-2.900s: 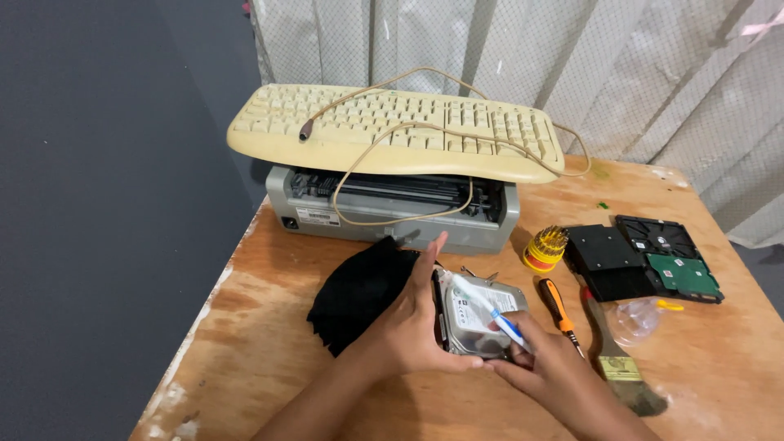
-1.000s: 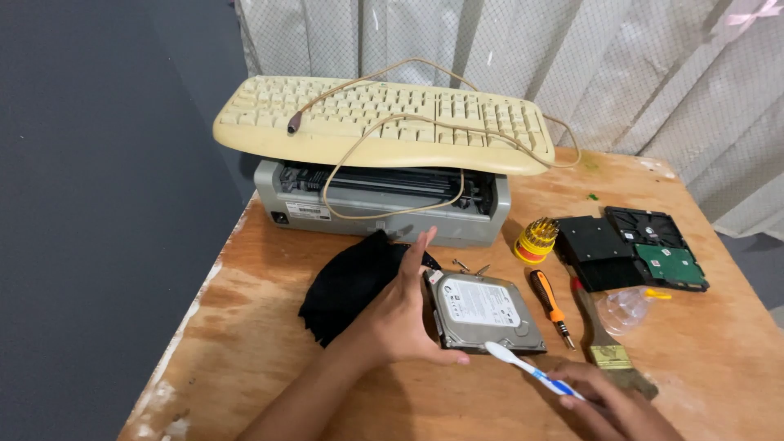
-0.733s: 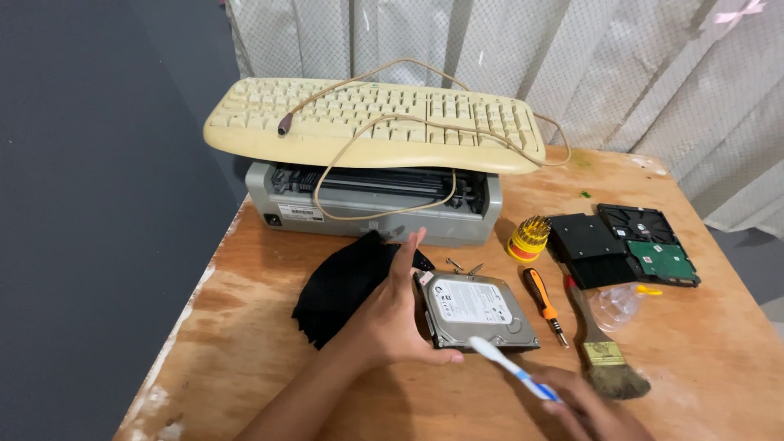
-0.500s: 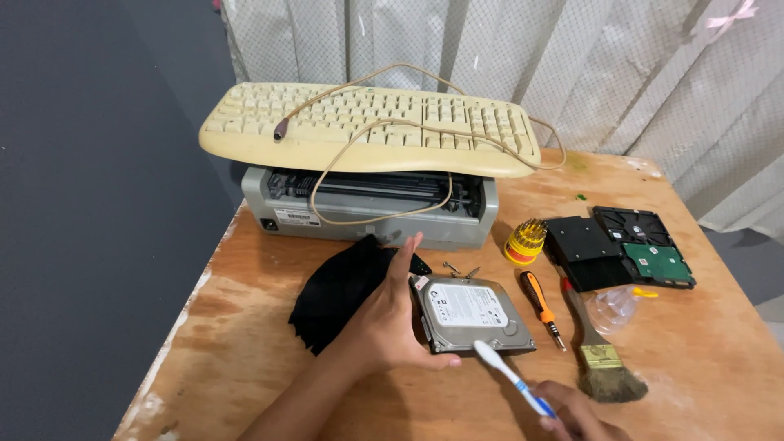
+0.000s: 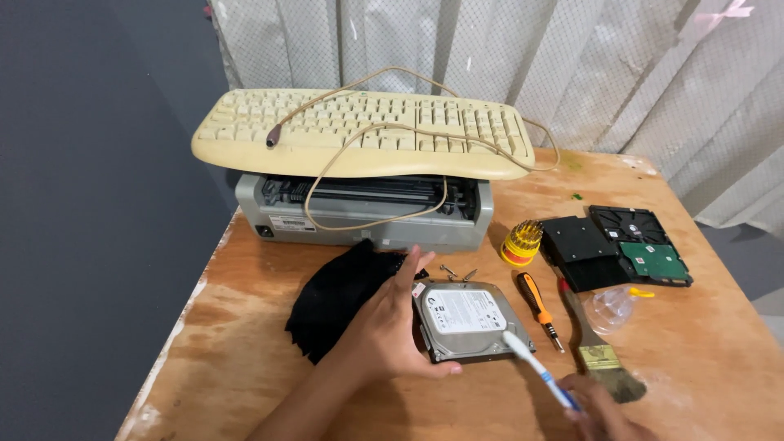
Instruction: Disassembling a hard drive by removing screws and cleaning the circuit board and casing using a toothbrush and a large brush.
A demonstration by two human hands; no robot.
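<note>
Far left: dark grey wall, then the pale worn edge of the wooden surface (image 5: 245,384)

Black cloth (image 5: 339,296) lying crumpled on the wood, just left of centre, partly under the left hand (image 5: 388,331)

Left hand clamped on the left edge of the hard drive (image 5: 469,320): thumb along the near edge, fingers raised and pressed against the far-left corner, forearm coming in from the bottom

Hard drive flat on the surface, silver with a white label facing up, just in front of the printer (image 5: 367,212)

Behind, a grey printer at the back of the surface, with a yellowed keyboard (image 5: 359,131) resting across its top, beige cable looped over the keys and down the printer's front

Two small screws (image 5: 457,274) between drive and printer

White-headed toothbrush (image 5: 535,367) with blue handle, head touching the drive's near-right corner, handle slanting down to the right hand (image 5: 600,412)

Right hand at the bottom edge, closed around the brush handle, mostly cut off

Orange-handled screwdriver (image 5: 539,309) just right of the drive, lying lengthwise

Yellow round bit holder (image 5: 521,242) standing near the printer's right corner

Paintbrush (image 5: 592,343) beside the screwdriver, bristles toward the near edge

Black drive casing (image 5: 581,249) and a second drive with green circuit board (image 5: 649,249) side by side further right

Small clear plastic bag (image 5: 611,306) in front of them

Pale curtain behind everything
</note>
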